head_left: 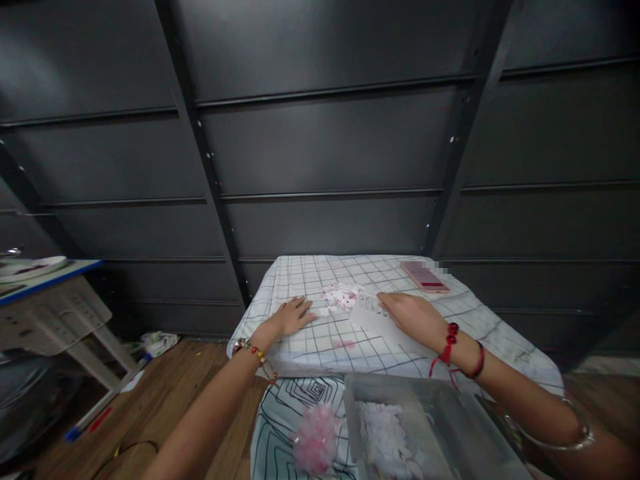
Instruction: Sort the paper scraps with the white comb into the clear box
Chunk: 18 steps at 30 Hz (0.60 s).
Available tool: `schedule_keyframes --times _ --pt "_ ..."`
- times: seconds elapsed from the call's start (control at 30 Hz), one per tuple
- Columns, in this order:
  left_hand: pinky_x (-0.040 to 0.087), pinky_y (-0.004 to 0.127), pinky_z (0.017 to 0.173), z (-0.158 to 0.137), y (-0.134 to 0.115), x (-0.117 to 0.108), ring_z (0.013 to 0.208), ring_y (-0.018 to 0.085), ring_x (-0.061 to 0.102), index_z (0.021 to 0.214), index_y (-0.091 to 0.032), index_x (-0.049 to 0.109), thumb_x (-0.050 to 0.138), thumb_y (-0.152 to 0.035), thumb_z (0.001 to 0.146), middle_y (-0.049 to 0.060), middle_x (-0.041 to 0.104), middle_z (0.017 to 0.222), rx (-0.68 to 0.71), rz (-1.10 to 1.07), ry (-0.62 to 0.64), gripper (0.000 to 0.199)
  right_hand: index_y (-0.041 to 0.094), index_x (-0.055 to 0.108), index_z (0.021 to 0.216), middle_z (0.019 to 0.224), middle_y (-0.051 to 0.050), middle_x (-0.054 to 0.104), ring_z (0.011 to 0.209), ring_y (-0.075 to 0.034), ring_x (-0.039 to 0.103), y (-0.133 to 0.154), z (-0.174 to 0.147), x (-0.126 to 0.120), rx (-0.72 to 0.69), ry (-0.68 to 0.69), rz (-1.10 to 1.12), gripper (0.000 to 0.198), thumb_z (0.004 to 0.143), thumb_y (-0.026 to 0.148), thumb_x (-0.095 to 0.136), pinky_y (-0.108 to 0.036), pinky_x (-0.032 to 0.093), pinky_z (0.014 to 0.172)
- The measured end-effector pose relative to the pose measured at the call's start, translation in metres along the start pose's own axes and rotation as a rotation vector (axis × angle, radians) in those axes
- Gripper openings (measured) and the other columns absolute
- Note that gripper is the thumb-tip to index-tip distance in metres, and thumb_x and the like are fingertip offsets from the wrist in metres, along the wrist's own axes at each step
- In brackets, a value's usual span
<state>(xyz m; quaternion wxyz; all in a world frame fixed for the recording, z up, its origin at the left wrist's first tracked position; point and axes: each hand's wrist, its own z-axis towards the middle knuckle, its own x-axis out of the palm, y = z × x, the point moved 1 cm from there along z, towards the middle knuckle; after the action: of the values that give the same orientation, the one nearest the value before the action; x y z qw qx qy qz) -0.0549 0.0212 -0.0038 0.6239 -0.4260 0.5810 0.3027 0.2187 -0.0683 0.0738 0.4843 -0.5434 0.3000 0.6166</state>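
Note:
My left hand point(291, 316) rests palm down on the white grid-patterned cloth point(300, 273), its fingers spread and holding nothing. Just beyond its fingertips lies a small heap of white and pinkish paper-like bits point(343, 295). My right hand point(414, 317) has its fingers closed on the edge of a thin white sheet point(367, 319) with a row of marks or cutouts along the top. That sheet's left end reaches the heap. How the right thumb grips is hidden, and the exact kind of sheet is unclear.
A pink phone point(425, 277) lies at the table's back right. Nearer to me, a grey plastic bin point(353, 427) holds many small white pieces. Beside it sits a clear bag of pink bits point(316, 437). A blue-edged desk point(55, 277) stands left; a dark panelled wall point(330, 147) rises behind.

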Motion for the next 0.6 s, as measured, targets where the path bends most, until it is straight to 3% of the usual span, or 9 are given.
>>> schedule_keyframes --times 0.17,0.33,0.6 --pt "0.012 0.043 0.104 -0.026 0.011 0.001 0.131 0.025 0.015 0.137 -0.021 0.026 0.024 -0.06 0.086 0.008 0.02 0.144 0.045 0.102 0.035 0.064 0.014 0.055 0.094 0.086 -0.011 0.066 0.083 -0.018 0.061 0.001 -0.002 0.002 -0.032 -0.015 -0.009 0.027 0.088 0.015 0.028 -0.027 0.043 0.07" --pt "0.011 0.042 0.105 -0.048 0.029 0.01 0.132 0.024 0.012 0.138 -0.027 0.022 0.021 -0.06 0.086 0.003 0.016 0.145 0.056 0.13 0.007 0.061 0.016 0.051 0.11 0.08 -0.009 0.067 0.074 -0.017 0.063 0.002 -0.005 -0.005 -0.079 0.003 -0.014 0.031 0.086 0.015 0.032 -0.025 0.044 0.062" --pt "0.012 0.043 0.104 -0.053 0.034 0.018 0.131 0.025 0.017 0.135 -0.031 0.028 0.028 -0.054 0.088 0.001 0.02 0.144 0.049 0.102 -0.094 0.053 0.016 0.05 0.114 0.077 -0.009 0.067 0.068 -0.019 0.063 0.016 0.001 -0.016 -0.142 0.05 -0.033 0.034 0.084 0.012 0.034 -0.025 0.04 0.054"
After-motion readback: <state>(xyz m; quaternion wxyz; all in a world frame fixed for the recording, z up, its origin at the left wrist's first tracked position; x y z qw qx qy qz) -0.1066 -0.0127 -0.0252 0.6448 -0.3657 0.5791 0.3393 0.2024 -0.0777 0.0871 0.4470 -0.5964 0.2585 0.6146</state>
